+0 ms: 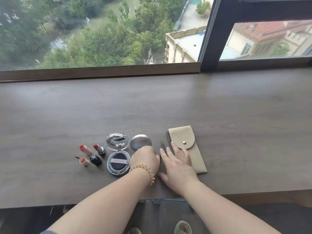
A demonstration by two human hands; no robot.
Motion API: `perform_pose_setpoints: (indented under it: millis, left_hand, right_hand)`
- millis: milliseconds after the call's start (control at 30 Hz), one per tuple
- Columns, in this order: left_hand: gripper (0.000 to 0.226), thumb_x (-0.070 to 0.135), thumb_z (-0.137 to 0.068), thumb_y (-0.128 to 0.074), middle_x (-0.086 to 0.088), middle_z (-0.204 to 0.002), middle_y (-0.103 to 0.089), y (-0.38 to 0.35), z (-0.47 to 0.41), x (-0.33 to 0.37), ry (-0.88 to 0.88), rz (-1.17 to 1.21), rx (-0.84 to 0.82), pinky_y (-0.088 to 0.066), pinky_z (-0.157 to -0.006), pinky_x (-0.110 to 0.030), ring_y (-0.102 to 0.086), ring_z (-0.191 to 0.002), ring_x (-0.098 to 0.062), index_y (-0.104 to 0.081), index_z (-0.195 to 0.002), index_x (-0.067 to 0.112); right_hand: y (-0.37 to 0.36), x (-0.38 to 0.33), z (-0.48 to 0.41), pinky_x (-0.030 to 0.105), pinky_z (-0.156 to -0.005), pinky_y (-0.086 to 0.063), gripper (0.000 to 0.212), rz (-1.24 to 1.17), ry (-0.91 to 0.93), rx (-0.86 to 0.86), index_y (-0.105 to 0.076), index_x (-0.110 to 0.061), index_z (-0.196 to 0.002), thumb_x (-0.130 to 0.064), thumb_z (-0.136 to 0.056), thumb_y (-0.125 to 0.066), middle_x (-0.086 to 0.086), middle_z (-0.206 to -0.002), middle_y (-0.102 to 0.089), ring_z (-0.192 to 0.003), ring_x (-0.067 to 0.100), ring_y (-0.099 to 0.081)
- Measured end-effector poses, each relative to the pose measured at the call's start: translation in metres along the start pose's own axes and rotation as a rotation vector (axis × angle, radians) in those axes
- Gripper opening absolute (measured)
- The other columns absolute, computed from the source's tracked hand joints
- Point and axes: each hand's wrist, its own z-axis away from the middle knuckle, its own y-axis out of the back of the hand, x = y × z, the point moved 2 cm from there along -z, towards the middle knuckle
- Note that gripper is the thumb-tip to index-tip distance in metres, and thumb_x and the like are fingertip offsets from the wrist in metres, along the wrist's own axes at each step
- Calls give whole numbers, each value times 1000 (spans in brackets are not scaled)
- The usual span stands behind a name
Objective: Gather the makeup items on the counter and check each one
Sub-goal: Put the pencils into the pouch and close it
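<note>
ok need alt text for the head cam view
Two bare hands rest on a dark wood counter below a window: left hand at a round silver tin, right hand beside a beige pouch. Lipsticks and an open cushion compact lie left.

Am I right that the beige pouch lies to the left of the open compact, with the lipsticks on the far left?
Not quite. In the head view the beige pouch lies to the right of the open compact, under the right hand. The lipsticks are indeed on the far left.
</note>
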Motion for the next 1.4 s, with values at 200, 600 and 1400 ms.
perform_pose_setpoints:
  millis: [200, 600, 1400]
  left_hand:
    - [20, 32, -84, -53, 2, -105, -69, 9, 0, -3, 3, 105, 29, -48, -82, -30, -62, -102, -22, -68, -93, 23]
    - [15, 31, -81, -53, 5, -102, -67, 23, 14, -20, 10, 225, 39, -50, -84, -32, -60, -99, -18, -66, -87, 27]
    - [32, 39, -77, -71, 6, -101, -54, 144, 25, 3, -558, 411, 289, -39, -92, -31, -47, -99, -13, -62, -106, 27]
  right_hand:
    - [11, 16, -6, 40, -93, -25, 20, -25, -253, 427, -66, -24, -73, -32, -59, -78, -2, -89, -64, -108, 24, -49]
    - [14, 14, -17, 40, -99, -15, 34, 76, -417, 131, -71, -22, -90, -46, -77, -51, 0, -106, -56, -116, 23, -38]
    - [184, -5, 9, 30, -79, -41, 17, -1502, -438, 665, -61, -16, -69, -15, -86, -62, -2, -55, -65, -67, 15, -58]
